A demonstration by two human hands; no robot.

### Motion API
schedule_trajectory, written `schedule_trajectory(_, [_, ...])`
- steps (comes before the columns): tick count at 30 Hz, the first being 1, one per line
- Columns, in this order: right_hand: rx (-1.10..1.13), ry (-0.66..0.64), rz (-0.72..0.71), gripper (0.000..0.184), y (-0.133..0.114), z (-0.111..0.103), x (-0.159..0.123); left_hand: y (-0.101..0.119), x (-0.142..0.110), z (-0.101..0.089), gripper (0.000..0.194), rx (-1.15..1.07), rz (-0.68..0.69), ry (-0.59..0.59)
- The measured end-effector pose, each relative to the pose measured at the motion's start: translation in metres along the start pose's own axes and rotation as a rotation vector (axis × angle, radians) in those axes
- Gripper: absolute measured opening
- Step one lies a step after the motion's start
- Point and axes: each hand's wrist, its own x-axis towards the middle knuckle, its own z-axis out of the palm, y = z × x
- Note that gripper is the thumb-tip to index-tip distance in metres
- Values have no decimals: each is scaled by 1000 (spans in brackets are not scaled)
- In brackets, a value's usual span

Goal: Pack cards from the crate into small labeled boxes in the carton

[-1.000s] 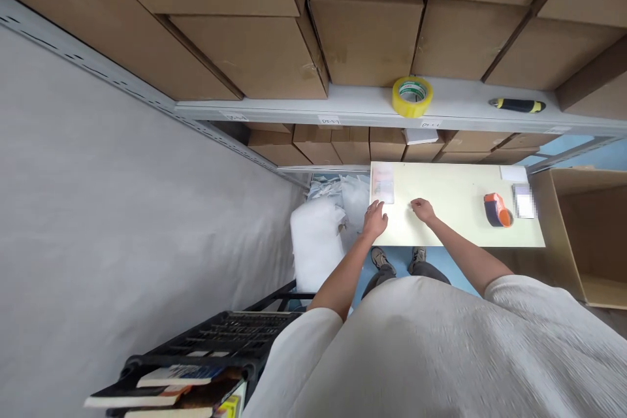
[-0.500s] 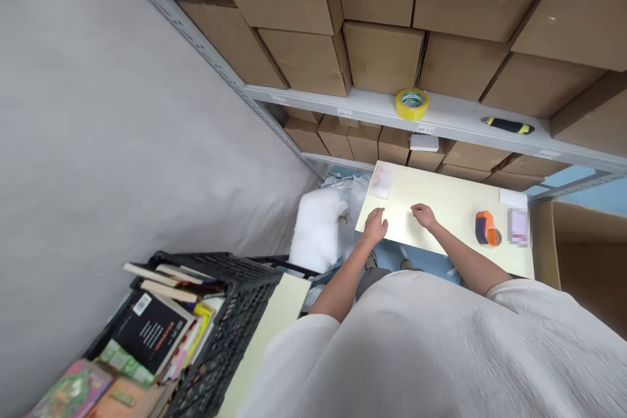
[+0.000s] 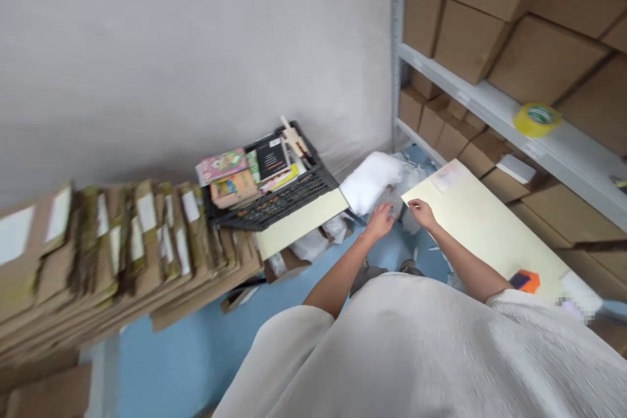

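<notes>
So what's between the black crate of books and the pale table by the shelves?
In the head view, a white puffy bundle and some crumpled wrapping, with the left hand in front.

Open space here, blue floor (image 3: pixel 166 366) running between the table (image 3: pixel 470 209) and the black crate (image 3: pixel 279 189)! White padding (image 3: pixel 375 179) blocks the far end, and shelving (image 3: pixel 480 98) closes off the table's far side.
</notes>
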Motion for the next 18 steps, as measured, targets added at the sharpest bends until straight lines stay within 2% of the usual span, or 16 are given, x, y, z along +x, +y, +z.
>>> schedule_trajectory(4, [-16,-162,-186,26,-61,65,12,-30,-50,-50,47,1,-76,177])
schedule_trajectory(8, [4,-293,-369,27,-128,145,-1,-65,-112,-105,47,9,-155,367])
schedule_trajectory(15, [49,-470,-592,30,-233,297,-77,-129,-243,-205,49,54,-174,600])
schedule_trajectory(18, [74,-530,-660,28,-277,355,-115,-152,-296,-247,49,80,-155,688])
